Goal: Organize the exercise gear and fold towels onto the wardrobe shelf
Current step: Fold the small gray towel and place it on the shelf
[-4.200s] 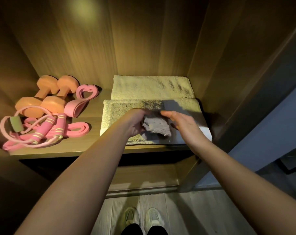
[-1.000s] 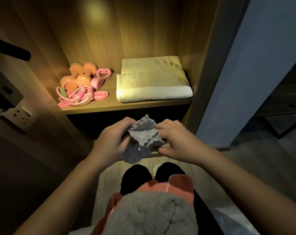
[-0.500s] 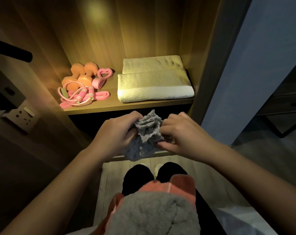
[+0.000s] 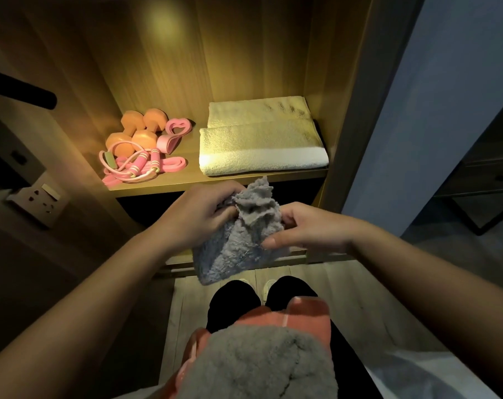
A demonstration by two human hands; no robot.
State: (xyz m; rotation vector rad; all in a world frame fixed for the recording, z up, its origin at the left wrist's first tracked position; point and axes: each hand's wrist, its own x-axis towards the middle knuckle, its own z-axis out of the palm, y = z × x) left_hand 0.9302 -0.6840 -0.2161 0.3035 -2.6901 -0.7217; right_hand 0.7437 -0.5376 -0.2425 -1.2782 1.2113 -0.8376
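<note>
A small grey towel (image 4: 238, 243) hangs bunched between my hands, just below and in front of the wardrobe shelf (image 4: 215, 181). My left hand (image 4: 198, 217) grips its left side and my right hand (image 4: 305, 228) pinches its right side. On the shelf, two cream towels (image 4: 262, 145) lie folded at the right, one behind the other. At the left sit two orange dumbbells (image 4: 135, 131), a pink heart-shaped band (image 4: 174, 133) and a pink skipping rope (image 4: 135, 165) with pink bands.
A grey towel (image 4: 256, 367) lies over a salmon-coloured cloth (image 4: 308, 315) close below the camera. A wall socket (image 4: 37, 203) and a dark bar (image 4: 20, 92) are at the left. The wardrobe's side panel (image 4: 351, 110) rises at the right. My shoes stand on the wooden floor.
Since 4.2 s ago the grey towel has come off the shelf and down in front of it. In the last second it has opened out, with a longer part hanging down.
</note>
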